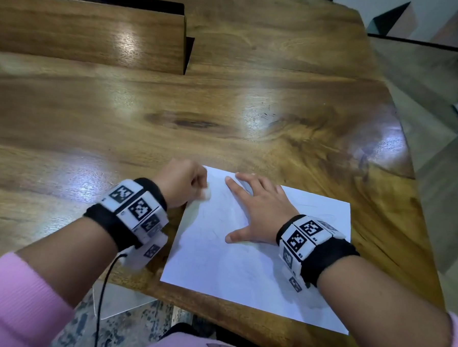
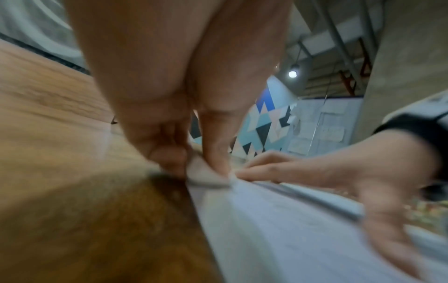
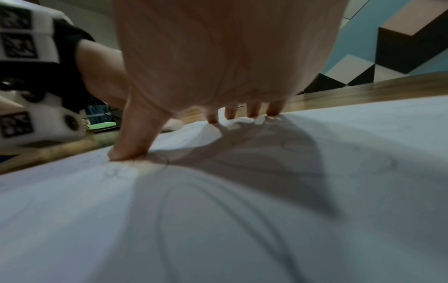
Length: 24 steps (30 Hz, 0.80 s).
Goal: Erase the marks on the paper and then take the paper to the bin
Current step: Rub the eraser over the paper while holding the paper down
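A white sheet of paper (image 1: 257, 270) with faint pencil lines lies near the front edge of the wooden table (image 1: 226, 107). My right hand (image 1: 258, 209) lies flat on it, fingers spread, pressing it down; the right wrist view shows the paper (image 3: 242, 210) and its curved pencil marks under my palm. My left hand (image 1: 187, 184) is curled at the sheet's upper left corner and pinches a small white eraser (image 1: 206, 194) against the paper. In the left wrist view the eraser (image 2: 201, 170) sits between my fingertips at the paper (image 2: 278, 220) edge, blurred.
A long wooden box-like block (image 1: 92, 33) stands at the back left of the table. The table's right edge (image 1: 409, 161) drops to a grey floor. A cable (image 1: 102, 299) hangs from my left wrist. No bin is in view.
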### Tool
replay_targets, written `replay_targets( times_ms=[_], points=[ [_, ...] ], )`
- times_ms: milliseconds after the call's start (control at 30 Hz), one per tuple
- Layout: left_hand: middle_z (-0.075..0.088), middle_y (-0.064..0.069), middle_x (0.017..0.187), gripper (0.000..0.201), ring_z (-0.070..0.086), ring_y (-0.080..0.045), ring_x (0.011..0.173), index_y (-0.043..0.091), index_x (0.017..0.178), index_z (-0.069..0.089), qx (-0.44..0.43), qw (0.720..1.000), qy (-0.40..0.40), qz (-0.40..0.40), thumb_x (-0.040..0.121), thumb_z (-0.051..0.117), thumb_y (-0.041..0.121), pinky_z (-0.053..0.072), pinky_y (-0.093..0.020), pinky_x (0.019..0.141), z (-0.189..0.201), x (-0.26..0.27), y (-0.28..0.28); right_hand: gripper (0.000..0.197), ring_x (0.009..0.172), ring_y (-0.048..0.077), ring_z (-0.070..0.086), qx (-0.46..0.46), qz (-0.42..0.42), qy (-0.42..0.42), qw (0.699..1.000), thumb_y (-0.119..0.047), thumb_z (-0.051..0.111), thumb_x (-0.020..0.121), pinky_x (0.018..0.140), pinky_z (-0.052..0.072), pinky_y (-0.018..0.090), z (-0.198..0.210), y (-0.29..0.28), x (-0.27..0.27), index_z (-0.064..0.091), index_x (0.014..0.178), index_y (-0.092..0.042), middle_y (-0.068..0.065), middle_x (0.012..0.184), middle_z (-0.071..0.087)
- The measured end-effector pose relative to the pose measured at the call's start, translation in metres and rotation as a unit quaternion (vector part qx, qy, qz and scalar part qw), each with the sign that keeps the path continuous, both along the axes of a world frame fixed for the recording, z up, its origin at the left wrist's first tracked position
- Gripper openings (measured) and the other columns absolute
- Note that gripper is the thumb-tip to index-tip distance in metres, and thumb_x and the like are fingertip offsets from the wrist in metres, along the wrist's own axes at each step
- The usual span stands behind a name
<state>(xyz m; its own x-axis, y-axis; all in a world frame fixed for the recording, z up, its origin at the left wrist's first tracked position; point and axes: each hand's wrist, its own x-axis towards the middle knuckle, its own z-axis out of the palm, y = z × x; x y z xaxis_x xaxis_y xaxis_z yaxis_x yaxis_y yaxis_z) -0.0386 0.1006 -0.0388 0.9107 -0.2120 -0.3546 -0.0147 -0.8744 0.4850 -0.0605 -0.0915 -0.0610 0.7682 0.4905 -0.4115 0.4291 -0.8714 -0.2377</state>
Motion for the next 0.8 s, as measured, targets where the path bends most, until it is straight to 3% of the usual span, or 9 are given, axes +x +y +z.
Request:
replay_targets(
  times_ms=[100,167,300,467,533,667,800],
  points=[
    [0.050,0.004,0.063,0.010,0.048,-0.015,0.065,0.008,0.080,0.063,-0.012,0.996,-0.067,0.050,0.077,0.069,0.015,0.032,-0.016,0.051,0.001,0.015,-0.011,0.113,0.141,0.018,-0.001,0.002,0.000,-0.004,1.000,-0.070,0.064,0.066,0.114,0.006,0.036,0.000,0.000,0.000,-0.003,0.149,-0.034,-0.010,0.156,-0.001],
    [0.051,0.002,0.065,0.010,0.048,-0.018,0.068,0.009,0.079,0.063,0.009,0.999,-0.041,0.017,0.077,0.069,0.016,0.033,-0.022,0.052,0.002,0.009,-0.009,0.113,0.141,0.019,0.002,0.000,-0.001,-0.007,1.000,-0.070,0.064,0.065,0.114,0.007,0.036,0.000,0.000,0.000,-0.003,0.149,-0.034,-0.010,0.156,0.000],
    [0.051,0.002,0.068,0.018,0.047,-0.016,0.066,0.019,0.066,0.055,0.012,0.997,0.063,-0.052,0.076,0.070,0.017,0.032,-0.018,0.052,0.000,-0.015,0.003,0.114,0.141,0.019,0.000,0.001,-0.004,-0.004,1.000,-0.070,0.064,0.065,0.114,0.006,0.036,-0.001,0.000,0.000,-0.004,0.149,-0.034,-0.011,0.155,-0.002],
    [0.053,-0.001,0.075,0.009,0.050,-0.020,0.076,0.007,0.083,0.063,0.022,0.999,-0.047,-0.001,0.077,0.067,0.012,0.032,-0.024,0.057,0.005,0.011,-0.014,0.113,0.141,0.019,0.001,0.002,-0.006,-0.006,1.000,-0.070,0.064,0.065,0.114,0.006,0.036,-0.001,0.000,0.000,-0.003,0.149,-0.034,-0.011,0.155,-0.001],
    [0.052,0.002,0.067,0.006,0.048,-0.018,0.071,0.012,0.077,0.061,0.033,0.999,-0.028,-0.024,0.078,0.067,0.012,0.031,-0.022,0.053,0.004,0.000,-0.012,0.114,0.141,0.019,0.001,0.001,-0.006,-0.003,1.000,-0.070,0.064,0.065,0.114,0.006,0.036,0.000,0.000,-0.001,-0.004,0.149,-0.034,-0.012,0.155,-0.002],
    [0.043,0.011,0.056,0.028,0.041,-0.010,0.058,0.020,0.059,0.048,0.048,0.995,0.021,-0.087,0.079,0.065,0.014,0.025,-0.016,0.048,-0.001,-0.027,0.001,0.114,0.142,0.020,0.000,0.012,-0.006,0.002,1.000,-0.070,0.065,0.066,0.115,0.005,0.036,-0.001,0.000,-0.001,-0.003,0.149,-0.034,-0.011,0.156,-0.001],
    [0.043,0.014,0.059,0.040,0.047,-0.014,0.068,0.027,0.051,0.039,0.091,0.989,0.024,-0.110,0.078,0.062,0.008,0.028,-0.015,0.050,0.003,-0.022,-0.004,0.114,0.143,0.016,0.000,0.045,-0.013,0.011,0.999,-0.060,0.071,0.067,0.115,0.004,0.028,0.002,-0.004,0.001,0.002,0.151,-0.024,-0.009,0.157,0.002]
  ],
)
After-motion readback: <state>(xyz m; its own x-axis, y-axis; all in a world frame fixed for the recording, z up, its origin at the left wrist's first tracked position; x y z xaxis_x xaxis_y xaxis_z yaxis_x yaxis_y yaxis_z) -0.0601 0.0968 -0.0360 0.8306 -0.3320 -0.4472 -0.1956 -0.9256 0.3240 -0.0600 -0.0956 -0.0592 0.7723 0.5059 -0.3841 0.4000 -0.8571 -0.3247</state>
